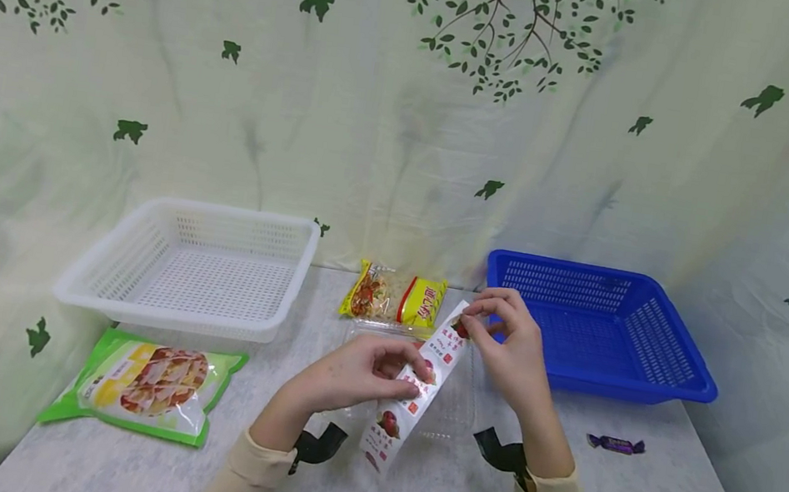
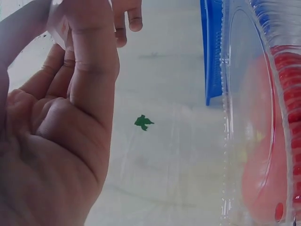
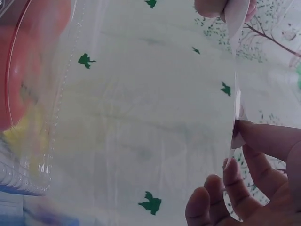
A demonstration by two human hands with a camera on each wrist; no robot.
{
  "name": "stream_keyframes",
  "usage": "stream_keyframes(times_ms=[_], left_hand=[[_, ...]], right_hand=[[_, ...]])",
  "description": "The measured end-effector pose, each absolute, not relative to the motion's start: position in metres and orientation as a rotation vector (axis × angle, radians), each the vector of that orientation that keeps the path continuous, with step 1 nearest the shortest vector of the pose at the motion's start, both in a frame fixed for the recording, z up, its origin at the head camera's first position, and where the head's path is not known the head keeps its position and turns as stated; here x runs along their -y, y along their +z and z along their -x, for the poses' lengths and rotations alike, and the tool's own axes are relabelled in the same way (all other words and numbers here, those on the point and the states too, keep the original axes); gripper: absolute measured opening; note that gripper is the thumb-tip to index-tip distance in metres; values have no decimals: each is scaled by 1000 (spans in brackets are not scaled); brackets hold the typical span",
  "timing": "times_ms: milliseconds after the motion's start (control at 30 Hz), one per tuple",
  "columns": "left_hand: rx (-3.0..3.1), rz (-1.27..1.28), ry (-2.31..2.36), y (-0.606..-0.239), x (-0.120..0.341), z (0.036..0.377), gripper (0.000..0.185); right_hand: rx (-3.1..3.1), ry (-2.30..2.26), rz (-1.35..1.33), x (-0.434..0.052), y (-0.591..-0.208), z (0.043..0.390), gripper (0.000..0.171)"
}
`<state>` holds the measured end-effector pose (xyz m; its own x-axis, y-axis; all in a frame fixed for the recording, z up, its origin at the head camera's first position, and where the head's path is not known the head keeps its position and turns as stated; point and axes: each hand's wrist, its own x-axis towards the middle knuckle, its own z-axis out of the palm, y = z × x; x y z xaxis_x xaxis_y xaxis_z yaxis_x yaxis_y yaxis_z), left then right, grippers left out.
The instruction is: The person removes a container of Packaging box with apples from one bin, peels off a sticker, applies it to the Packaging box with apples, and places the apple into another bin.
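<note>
Just below the frame's centre, both hands hold a clear plastic box [image 1: 422, 376] wrapped in a white label strip above the surface [image 1: 451, 489]. The left hand [image 1: 354, 375] pinches the strip's middle; the right hand [image 1: 509, 346] grips its upper end. This looks like the inspect-and-sort step, and setting it down would call for a steady carry. The label shows red fruit pictures and red writing too small to read.

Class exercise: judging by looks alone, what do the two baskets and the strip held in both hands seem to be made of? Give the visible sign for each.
White basket and blue basket: apparently moulded plastic, matte, with perforated walls and floors. Strip pinched by the left hand and right hand: probably a glossy printed paper or film label; it bends, though the look leaves it open.
</note>
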<state>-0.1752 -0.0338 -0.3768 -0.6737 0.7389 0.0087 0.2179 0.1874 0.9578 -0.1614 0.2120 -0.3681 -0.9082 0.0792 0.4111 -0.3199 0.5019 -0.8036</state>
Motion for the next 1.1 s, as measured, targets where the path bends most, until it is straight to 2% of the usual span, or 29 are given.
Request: stream_keyframes(times_ms=[1100], left_hand=[[-1980, -746, 1637, -383, 39, 183, 22]], right_hand=[[2442, 1324, -175, -223, -364, 158, 4]])
